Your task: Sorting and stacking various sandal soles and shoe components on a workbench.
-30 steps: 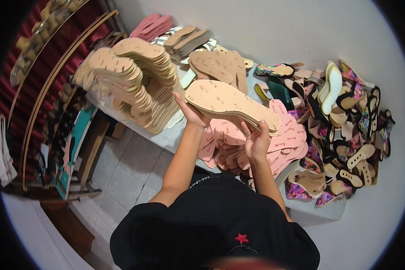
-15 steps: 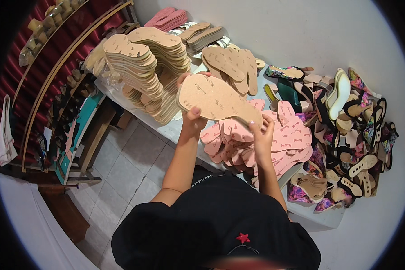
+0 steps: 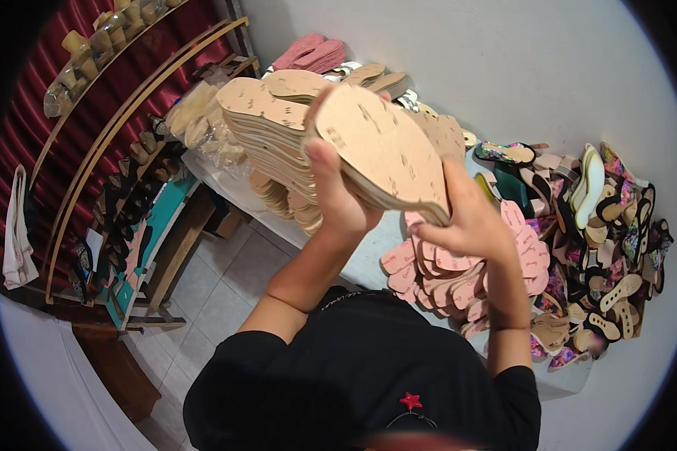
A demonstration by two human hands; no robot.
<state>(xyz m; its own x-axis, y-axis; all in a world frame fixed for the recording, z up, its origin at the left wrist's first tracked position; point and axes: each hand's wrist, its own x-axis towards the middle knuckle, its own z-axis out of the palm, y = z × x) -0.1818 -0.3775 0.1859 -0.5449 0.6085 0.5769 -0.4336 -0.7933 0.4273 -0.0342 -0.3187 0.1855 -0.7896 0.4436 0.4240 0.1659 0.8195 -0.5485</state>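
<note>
Thumb (image 3: pixel 323 158) of your left hand (image 3: pixel 344 199) presses on the near-left edge of a bundle of beige insoles (image 3: pixel 387 150), and that hand is closed around the wide end. Your right hand (image 3: pixel 478 214) grips the bundle's other end, thumb against the lower, layered edge; its other fingers are mostly hidden from this view, so it is hard to say how far they wrap behind. You have the bundle raised and tilted, its dark-marked face toward you, above a pale table (image 3: pixel 368 259).

Left of the bundle stand tall stacks of beige insoles (image 3: pixel 263 139). Beyond it, toward the wall (image 3: pixel 504 75), lies a stack of rose-coloured pieces (image 3: pixel 308 54), and just past its right end lie brown insoles (image 3: pixel 450 137). On your side of the bundle, to its right, pink printed insoles (image 3: pixel 451 274) overlap in a heap. Farther right of it sits a jumbled pile of sandals (image 3: pixel 594 248), some floral. Well left of it, dark shoes (image 3: pixel 116 214) line a rack before a deep red curtain (image 3: pixel 41 143).
</note>
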